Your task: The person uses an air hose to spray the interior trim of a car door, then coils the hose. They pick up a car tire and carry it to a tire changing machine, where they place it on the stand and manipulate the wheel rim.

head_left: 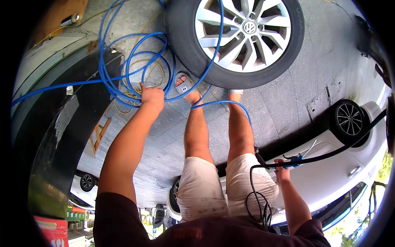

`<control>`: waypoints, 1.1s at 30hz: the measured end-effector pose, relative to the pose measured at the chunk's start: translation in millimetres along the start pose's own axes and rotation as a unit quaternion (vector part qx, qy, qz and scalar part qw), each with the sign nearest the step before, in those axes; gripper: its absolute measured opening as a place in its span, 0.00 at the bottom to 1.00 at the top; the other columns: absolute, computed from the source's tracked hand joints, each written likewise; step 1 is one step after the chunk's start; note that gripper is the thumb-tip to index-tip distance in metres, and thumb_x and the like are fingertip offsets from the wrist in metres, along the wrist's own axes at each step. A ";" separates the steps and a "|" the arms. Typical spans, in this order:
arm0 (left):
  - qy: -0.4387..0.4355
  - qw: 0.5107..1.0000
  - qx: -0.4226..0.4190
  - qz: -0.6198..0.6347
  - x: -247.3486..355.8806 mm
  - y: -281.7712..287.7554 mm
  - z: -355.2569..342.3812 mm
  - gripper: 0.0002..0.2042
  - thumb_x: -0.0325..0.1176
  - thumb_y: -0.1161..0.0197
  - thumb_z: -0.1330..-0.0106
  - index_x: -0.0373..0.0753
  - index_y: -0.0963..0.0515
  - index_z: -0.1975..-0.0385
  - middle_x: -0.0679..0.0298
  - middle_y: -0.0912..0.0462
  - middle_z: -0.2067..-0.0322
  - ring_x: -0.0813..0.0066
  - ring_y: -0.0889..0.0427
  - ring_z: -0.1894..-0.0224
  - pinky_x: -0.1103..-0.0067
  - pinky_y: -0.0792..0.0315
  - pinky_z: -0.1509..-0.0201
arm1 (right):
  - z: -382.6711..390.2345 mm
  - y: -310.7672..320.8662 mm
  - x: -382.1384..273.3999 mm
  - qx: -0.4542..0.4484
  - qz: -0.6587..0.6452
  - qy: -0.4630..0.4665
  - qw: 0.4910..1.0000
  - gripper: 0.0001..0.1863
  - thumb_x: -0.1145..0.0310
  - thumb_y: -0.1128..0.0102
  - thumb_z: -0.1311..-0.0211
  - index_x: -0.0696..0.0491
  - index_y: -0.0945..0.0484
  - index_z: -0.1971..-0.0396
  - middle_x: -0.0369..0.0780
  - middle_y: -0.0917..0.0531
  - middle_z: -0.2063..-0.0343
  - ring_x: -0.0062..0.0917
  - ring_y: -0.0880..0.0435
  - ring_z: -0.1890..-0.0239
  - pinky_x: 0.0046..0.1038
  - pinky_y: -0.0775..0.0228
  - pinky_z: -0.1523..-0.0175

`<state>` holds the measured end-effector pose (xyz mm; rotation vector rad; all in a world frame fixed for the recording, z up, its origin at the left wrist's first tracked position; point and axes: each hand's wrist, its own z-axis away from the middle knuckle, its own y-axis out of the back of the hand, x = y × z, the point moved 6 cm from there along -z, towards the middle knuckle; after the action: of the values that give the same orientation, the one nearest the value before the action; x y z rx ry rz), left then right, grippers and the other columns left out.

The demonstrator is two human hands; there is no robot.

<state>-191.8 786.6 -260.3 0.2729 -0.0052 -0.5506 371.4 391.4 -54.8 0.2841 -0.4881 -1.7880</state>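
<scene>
My left hand (151, 98) is closed on loops of blue hose (106, 57) at the centre left, with a thin yellow line (119, 109) tangled among them. A wheel with a black tyre and silver rim (220, 57) lies at the top, close to my sandalled feet (184, 85). Some blue hose crosses in front of my lower legs. Low on the right, my right hand (283, 172) grips a tool with a blue part (294, 160); its exact shape is unclear. A black cable (317, 158) runs across near that hand, with loops hanging beside my shorts.
A white car (341, 181) with dark-spoked wheels stands along the right on grey paving (304, 82). A dark raised edge (53, 148) runs down the left, near a wooden frame (98, 136) and a small cylinder (70, 19). Another car (82, 191) is farther back.
</scene>
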 end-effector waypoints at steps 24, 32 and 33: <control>0.150 0.698 0.620 0.325 -136.8 387.8 729.5 0.12 0.31 0.34 0.38 0.40 0.17 0.54 0.52 0.14 0.63 0.48 0.15 0.58 0.64 0.23 0.54 | 328.4 61.0 -369.4 -0.219 -0.160 0.548 0.791 0.10 0.73 0.40 0.34 0.59 0.22 0.56 0.34 0.24 0.76 0.20 0.24 0.73 0.25 0.30 0.60; 0.242 0.656 0.670 0.250 -255.5 441.4 754.5 0.14 0.29 0.37 0.37 0.40 0.19 0.51 0.54 0.18 0.49 0.48 0.18 0.49 0.59 0.23 0.48 | 430.7 33.8 -478.8 -0.206 -0.250 0.566 0.758 0.10 0.73 0.37 0.38 0.57 0.22 0.58 0.33 0.24 0.76 0.20 0.25 0.75 0.25 0.29 0.64; 0.256 0.659 0.665 0.240 -273.1 456.8 753.8 0.14 0.29 0.37 0.37 0.40 0.19 0.51 0.55 0.19 0.47 0.48 0.18 0.49 0.59 0.23 0.47 | 444.8 27.9 -491.6 -0.196 -0.251 0.573 0.755 0.10 0.74 0.37 0.39 0.58 0.22 0.58 0.33 0.24 0.76 0.20 0.25 0.75 0.25 0.29 0.65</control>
<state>-247.7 1109.1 602.4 1.8308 0.0690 0.2003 333.9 937.2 320.9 1.1885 0.9177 -1.7734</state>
